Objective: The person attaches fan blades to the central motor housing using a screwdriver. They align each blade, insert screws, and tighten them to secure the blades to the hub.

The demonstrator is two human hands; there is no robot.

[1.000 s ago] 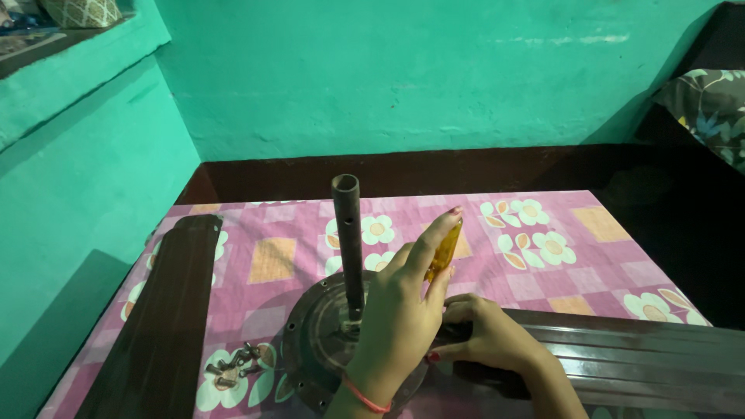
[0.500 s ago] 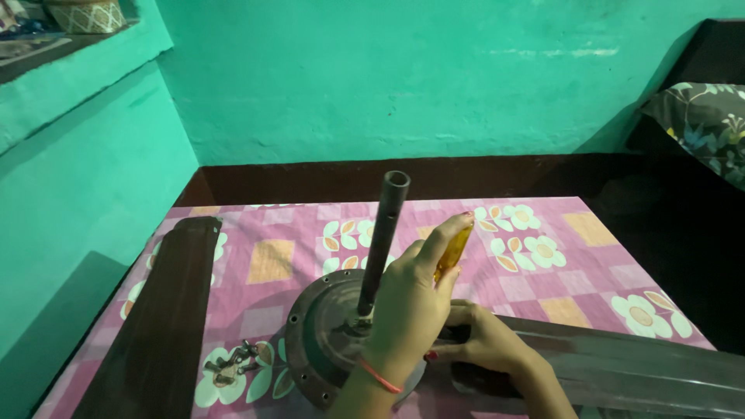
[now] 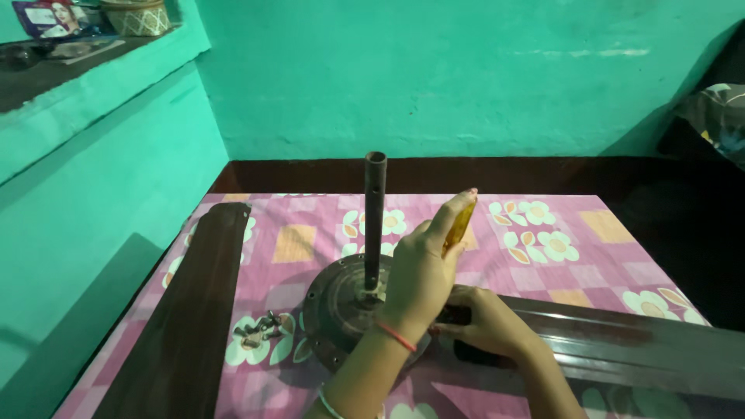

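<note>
My left hand [image 3: 419,279] is shut on a screwdriver with a yellow see-through handle [image 3: 459,225], held upright over the right edge of a round dark fan motor [image 3: 330,299]. A dark rod [image 3: 375,209] stands upright from the motor's middle, just left of that hand. My right hand [image 3: 485,326] presses on the inner end of a long brown fan blade [image 3: 636,349] where it meets the motor. The screwdriver's tip is hidden behind my hands.
A second brown blade [image 3: 194,318] lies along the left of the pink flowered cloth [image 3: 543,264]. Several loose screws [image 3: 260,330] sit between it and the motor. Green walls stand close at left and behind; a shelf [image 3: 70,62] carries small items.
The rod leaned to the right half a second ago and stands upright now. My view has shifted. Both hands keep their hold at the motor's right edge.
</note>
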